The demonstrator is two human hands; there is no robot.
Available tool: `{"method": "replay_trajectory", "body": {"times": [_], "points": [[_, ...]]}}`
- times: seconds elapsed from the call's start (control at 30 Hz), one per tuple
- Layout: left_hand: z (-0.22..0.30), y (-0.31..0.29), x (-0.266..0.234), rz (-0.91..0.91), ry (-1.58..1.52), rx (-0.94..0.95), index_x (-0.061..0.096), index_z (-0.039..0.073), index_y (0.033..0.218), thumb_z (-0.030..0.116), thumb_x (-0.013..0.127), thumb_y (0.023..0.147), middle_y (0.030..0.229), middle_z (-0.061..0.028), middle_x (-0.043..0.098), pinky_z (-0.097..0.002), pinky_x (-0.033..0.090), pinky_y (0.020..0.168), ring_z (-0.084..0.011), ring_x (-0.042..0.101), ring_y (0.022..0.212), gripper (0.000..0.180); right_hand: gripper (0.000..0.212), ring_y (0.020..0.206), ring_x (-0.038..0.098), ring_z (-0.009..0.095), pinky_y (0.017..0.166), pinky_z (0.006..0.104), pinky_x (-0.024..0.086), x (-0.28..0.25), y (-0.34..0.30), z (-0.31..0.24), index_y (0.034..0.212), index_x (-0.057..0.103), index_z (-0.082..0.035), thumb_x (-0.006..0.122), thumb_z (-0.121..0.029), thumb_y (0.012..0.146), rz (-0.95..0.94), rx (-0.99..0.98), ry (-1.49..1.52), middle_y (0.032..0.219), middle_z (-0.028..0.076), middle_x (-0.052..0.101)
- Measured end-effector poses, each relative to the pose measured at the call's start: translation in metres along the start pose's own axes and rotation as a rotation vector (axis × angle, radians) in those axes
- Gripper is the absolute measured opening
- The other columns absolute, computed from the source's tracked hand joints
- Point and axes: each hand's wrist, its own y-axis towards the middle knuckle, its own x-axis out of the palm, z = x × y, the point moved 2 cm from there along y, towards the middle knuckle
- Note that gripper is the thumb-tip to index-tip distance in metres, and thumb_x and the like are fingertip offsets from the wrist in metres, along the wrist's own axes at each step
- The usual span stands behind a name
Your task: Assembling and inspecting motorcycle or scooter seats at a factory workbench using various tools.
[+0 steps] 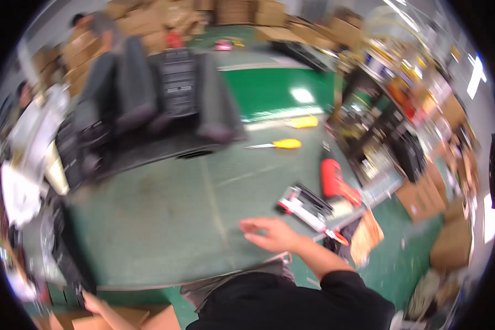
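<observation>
Black shirt (280, 300) closest. Right hand (269, 234) over table (154, 220), fingers extended, near white tool (305, 214). Left hand (92, 303) by black part (74, 256); can't tell if gripping.

The person wears a black short-sleeved top (286, 305), left hand (93, 302) and right hand (270, 234) ungloved.

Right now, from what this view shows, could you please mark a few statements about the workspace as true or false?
1. The red pistol-shaped power tool lies on the grey-green tabletop. True.
2. The right hand holds the yellow-handled screwdriver. False: the hand is open, with the screwdriver lying apart from it.
3. The left hand is near the open brown cardboard box. True.
4. The silver-and-black stapler-like tool lies left of the right hand. False: it lies to the right.
</observation>
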Motion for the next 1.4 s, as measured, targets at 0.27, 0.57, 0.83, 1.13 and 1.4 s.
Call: {"method": "replay_trajectory", "body": {"times": [0.27, 0.57, 0.83, 1.13, 1.4], "points": [[0.150, -0.239, 0.160, 0.036, 0.628, 1.142, 0.061, -0.011, 0.114, 0.024, 0.068, 0.094, 0.116, -0.0250, 0.065, -0.0487, 0.047, 0.101, -0.0397, 0.060, 0.112, 0.041, 0.021, 0.095, 0.073, 0.023, 0.084, 0.0347, 0.058, -0.207, -0.115, 0.064, 0.112, 0.074, -0.002, 0.070, -0.010, 0.093, 0.834, 0.264, -0.403, 0.104, 0.014, 0.075], [0.174, -0.489, 0.253, -1.280, 0.333, 0.956, 0.058, -0.002, 0.131, 0.001, 0.062, 0.090, 0.153, -0.0262, 0.046, -0.0503, 0.036, 0.117, -0.0434, 0.047, 0.140, 0.041, 0.071, 0.134, 0.049, 0.043, 0.113, 0.0454, 0.044, -0.390, -0.183, 0.186, 0.136, 0.060, 0.003, 0.078, -0.031, 0.076, 0.774, 0.710, -0.999, 0.141, 0.024, 0.056], [0.152, -0.525, 0.256, -1.421, 0.385, 0.966, 0.064, -0.002, 0.120, 0.003, 0.062, 0.090, 0.145, -0.0231, 0.056, -0.0508, 0.041, 0.113, -0.0436, 0.051, 0.134, 0.031, 0.094, 0.139, 0.045, 0.042, 0.116, 0.0462, 0.042, -0.438, -0.135, 0.225, 0.142, 0.054, 0.002, 0.085, -0.045, 0.068, 0.509, 1.020, -0.870, 0.145, 0.025, 0.050], [0.154, -0.527, 0.260, -1.428, 0.412, 1.000, 0.063, -0.002, 0.119, 0.003, 0.060, 0.089, 0.142, -0.0230, 0.057, -0.0508, 0.040, 0.113, -0.0437, 0.052, 0.134, 0.030, 0.090, 0.130, 0.051, 0.043, 0.108, 0.0465, 0.050, -0.432, -0.167, 0.234, 0.143, 0.050, -0.002, 0.086, -0.030, 0.066, 0.681, 1.030, -0.945, 0.139, 0.026, 0.048], [0.154, -0.529, 0.261, -1.434, 0.401, 1.029, 0.062, -0.003, 0.119, 0.003, 0.060, 0.089, 0.142, -0.0232, 0.057, -0.0510, 0.040, 0.112, -0.0441, 0.052, 0.133, 0.031, 0.090, 0.115, 0.057, 0.042, 0.098, 0.0476, 0.053, -0.395, -0.198, 0.206, 0.149, 0.044, -0.010, 0.080, -0.011, 0.066, 0.797, 0.829, -1.154, 0.123, 0.021, 0.049]]}}
